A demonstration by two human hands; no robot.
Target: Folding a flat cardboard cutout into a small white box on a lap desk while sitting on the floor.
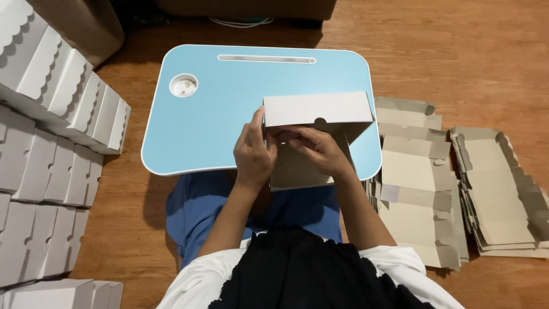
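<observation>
A half-folded white cardboard box (318, 109) stands on the near right part of a light blue lap table (223, 103). My left hand (254, 151) grips the box's left side, thumb up along its edge. My right hand (319, 147) has its fingers tucked under the box's raised top panel, pressing on the inner flaps. The lower part of the box (291, 174) reaches over the table's near edge, towards my lap.
Rows of finished white boxes (54, 114) with scalloped lids fill the floor on the left. Stacks of flat unfolded grey-brown box blanks (417, 171) lie on the wooden floor at right, a second stack (503, 194) beyond them. The table has a round cup recess (183, 86) and a slot (266, 59).
</observation>
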